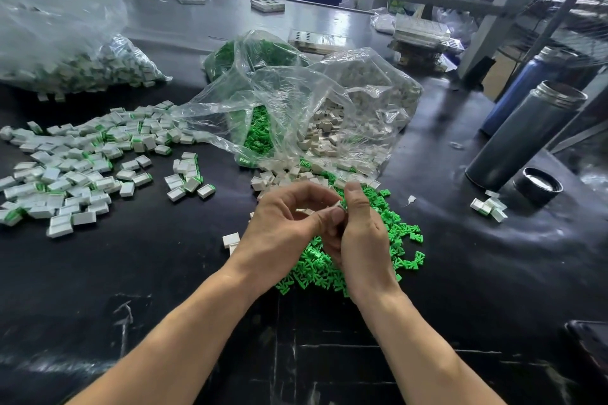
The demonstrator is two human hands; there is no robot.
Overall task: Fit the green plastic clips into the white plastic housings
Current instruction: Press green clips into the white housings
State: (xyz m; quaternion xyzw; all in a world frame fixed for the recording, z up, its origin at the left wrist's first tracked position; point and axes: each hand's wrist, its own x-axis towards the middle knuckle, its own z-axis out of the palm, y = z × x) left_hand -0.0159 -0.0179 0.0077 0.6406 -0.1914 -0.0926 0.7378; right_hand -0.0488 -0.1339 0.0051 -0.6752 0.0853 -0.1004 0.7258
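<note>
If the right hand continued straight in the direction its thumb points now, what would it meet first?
Probably the loose white housings at the bag mouth, just beyond the right hand; depth is uncertain from one view.

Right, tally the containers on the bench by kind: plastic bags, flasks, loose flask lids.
Clear plastic bags: 3 (finished parts, green clips, white housings)
Flasks: 2 (grey, blue)
Loose flask lids: 1
Total: 6
</note>
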